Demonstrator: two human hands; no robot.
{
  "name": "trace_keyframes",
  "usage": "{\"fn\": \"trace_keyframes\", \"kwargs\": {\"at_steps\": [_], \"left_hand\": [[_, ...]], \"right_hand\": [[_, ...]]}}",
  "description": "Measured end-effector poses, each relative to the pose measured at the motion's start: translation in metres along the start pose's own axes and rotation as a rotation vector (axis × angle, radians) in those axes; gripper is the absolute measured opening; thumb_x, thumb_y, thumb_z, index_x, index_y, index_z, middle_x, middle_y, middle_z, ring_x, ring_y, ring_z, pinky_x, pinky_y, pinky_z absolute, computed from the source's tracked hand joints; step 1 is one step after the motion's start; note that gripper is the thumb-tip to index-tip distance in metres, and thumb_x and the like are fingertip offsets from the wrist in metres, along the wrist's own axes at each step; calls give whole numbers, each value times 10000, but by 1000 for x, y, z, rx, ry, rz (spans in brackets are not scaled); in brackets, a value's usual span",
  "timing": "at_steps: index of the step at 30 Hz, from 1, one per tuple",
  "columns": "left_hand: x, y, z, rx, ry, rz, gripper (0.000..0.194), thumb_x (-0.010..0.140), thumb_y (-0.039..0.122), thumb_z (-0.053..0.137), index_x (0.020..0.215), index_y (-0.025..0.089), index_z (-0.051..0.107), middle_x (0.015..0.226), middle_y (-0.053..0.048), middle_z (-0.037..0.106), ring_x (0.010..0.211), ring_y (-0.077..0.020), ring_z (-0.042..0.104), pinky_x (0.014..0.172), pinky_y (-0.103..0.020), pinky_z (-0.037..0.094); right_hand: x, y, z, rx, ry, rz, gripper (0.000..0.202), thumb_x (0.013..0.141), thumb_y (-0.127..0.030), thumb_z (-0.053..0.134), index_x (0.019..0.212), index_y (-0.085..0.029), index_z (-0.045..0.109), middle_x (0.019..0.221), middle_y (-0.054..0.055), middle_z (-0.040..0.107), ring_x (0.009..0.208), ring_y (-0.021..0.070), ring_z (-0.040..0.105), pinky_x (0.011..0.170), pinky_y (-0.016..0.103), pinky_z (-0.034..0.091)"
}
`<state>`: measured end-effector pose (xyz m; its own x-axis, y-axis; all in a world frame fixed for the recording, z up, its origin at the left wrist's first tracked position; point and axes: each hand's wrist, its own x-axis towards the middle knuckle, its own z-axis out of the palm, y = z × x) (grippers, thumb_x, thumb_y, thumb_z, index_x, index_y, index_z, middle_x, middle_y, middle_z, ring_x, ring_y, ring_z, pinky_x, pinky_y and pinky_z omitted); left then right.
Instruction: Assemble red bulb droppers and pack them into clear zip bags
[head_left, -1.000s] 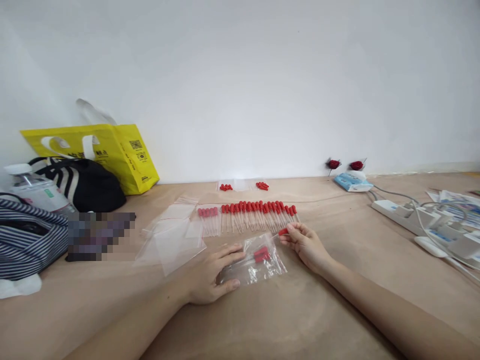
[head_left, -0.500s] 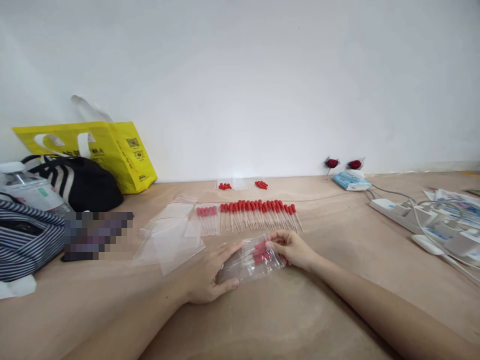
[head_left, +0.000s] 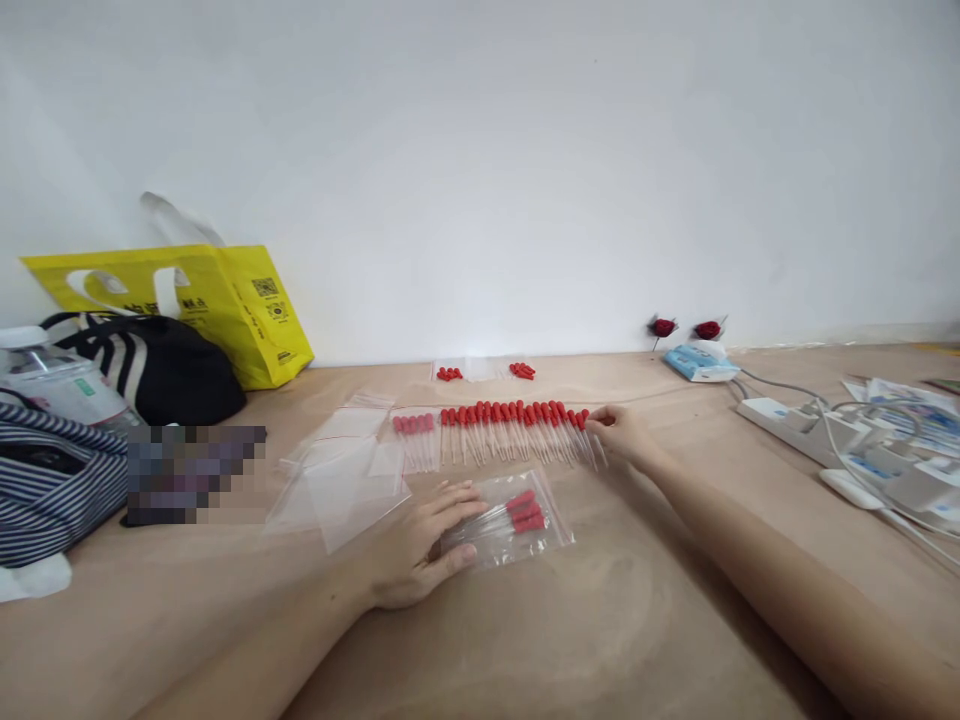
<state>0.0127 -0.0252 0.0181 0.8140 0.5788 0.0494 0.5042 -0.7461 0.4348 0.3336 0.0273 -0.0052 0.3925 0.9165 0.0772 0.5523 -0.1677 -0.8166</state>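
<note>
A clear zip bag [head_left: 495, 545] lies flat in front of me with several red-capped droppers [head_left: 527, 512] inside. On its left end rests my left hand [head_left: 427, 545], fingers apart over the plastic. My right hand [head_left: 616, 432] is at the right end of a long row of red-capped droppers [head_left: 514, 415], thumb and finger pinched at the last one's red cap. At the row's left, several droppers [head_left: 414, 424] lie under or in clear plastic. Flat clear bags [head_left: 337, 490] are spread left of the row.
Two small bags with red caps [head_left: 450, 374] lie by the wall. At left are a yellow bag [head_left: 262, 330], black bag [head_left: 187, 370], striped bag [head_left: 64, 480] and bottle. A tissue pack [head_left: 701, 363], roses, power strips [head_left: 795, 432] and cables are at right.
My right hand has let go of the bag and moved up and right to the end of the dropper row. The bag now lies flatter. My left hand has stayed on it.
</note>
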Motion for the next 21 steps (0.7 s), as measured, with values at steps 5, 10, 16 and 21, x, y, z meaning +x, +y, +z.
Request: {"fn": "trace_keyframes", "kwargs": {"at_steps": [5, 10, 16, 21], "left_hand": [[-1, -4, 1, -7, -2, 34, 375, 851, 280, 425, 1225, 259, 425, 1319, -23, 415, 1238, -198, 333, 1044, -418, 249], [-2, -5, 1, 12, -27, 28, 421, 821, 249, 465, 1238, 275, 417, 1320, -11, 417, 1219, -186, 362, 1060, -413, 218], [-3, -6, 3, -3, -29, 44, 433, 829, 275, 458, 1258, 280, 396, 1340, -21, 392, 1232, -214, 343, 1039, -434, 250], [-2, -8, 5, 0, -13, 45, 469, 822, 286, 464, 1279, 260, 362, 1341, -30, 389, 1236, -212, 335, 1045, -422, 244]], "right_hand": [[43, 15, 0, -88, 66, 120, 140, 624, -283, 604, 580, -154, 636, 433, 14, 526, 470, 136, 500, 441, 218, 320], [55, 19, 11, -46, 74, 175, 68, 580, -217, 629, 538, -165, 617, 393, 1, 499, 432, 129, 476, 416, 218, 301], [48, 23, -2, 218, 70, 197, 127, 689, -229, 534, 586, -154, 541, 427, -16, 482, 344, 66, 361, 348, 191, 255], [13, 22, -17, 482, 73, 99, 137, 746, -292, 484, 834, -188, 503, 601, -27, 545, 395, 51, 416, 381, 168, 352]]}}
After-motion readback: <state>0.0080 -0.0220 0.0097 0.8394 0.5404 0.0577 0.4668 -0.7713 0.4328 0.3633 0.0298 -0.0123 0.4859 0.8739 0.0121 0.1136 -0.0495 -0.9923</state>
